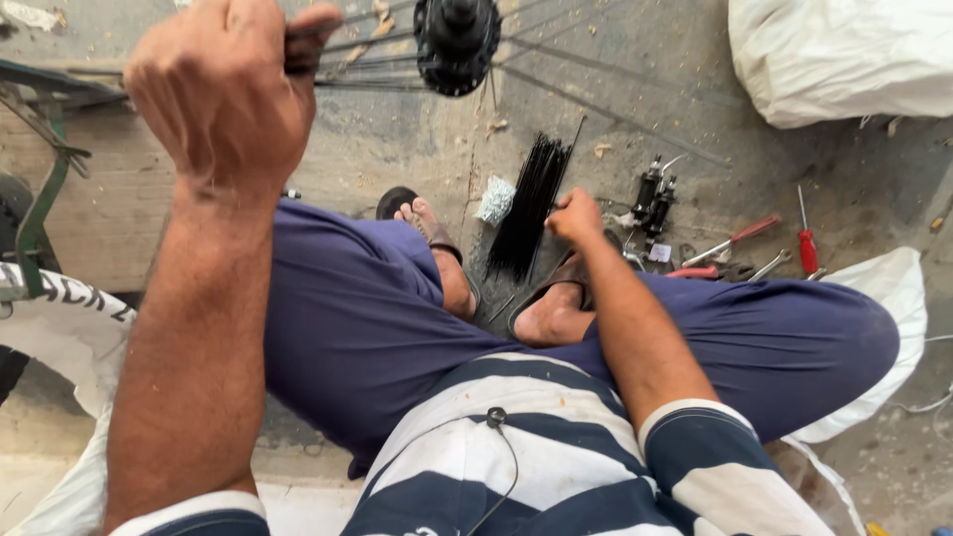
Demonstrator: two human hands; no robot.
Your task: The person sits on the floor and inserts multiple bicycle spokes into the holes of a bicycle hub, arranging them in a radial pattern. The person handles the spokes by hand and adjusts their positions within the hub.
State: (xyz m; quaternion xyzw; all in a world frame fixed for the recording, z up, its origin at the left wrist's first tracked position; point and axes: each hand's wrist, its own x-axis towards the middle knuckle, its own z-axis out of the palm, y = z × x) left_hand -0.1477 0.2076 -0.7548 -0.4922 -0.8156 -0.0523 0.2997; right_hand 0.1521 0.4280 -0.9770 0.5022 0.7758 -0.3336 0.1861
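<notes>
Head view showed me seated on the ground with knees apart, looking down past a striped shirt [516, 447] and blue trousers [367, 328]. At the far left a green bike frame [40, 189] and a white tyre [60, 308] sat beside my leg. My left hand [223, 94] was raised close to the camera, fingers curled tight into a fist around thin spokes [367, 45] that ran across to the black hub [457, 40] at the top edge. Further right, my right hand [576, 213] was down between my sandalled feet, fingers pinched narrow at the top of a bundle of loose black spokes [531, 203] lying on the concrete; whether it had one spoke free I could not tell. Beyond it lay small black parts [650, 199], red-handled pliers [735, 240], a red screwdriver [807, 243] and a white sack [844, 55].

To do this well, I judged, the left fist should keep the hub steady while the right draws one spoke cleanly, without dragging its neighbours along.
</notes>
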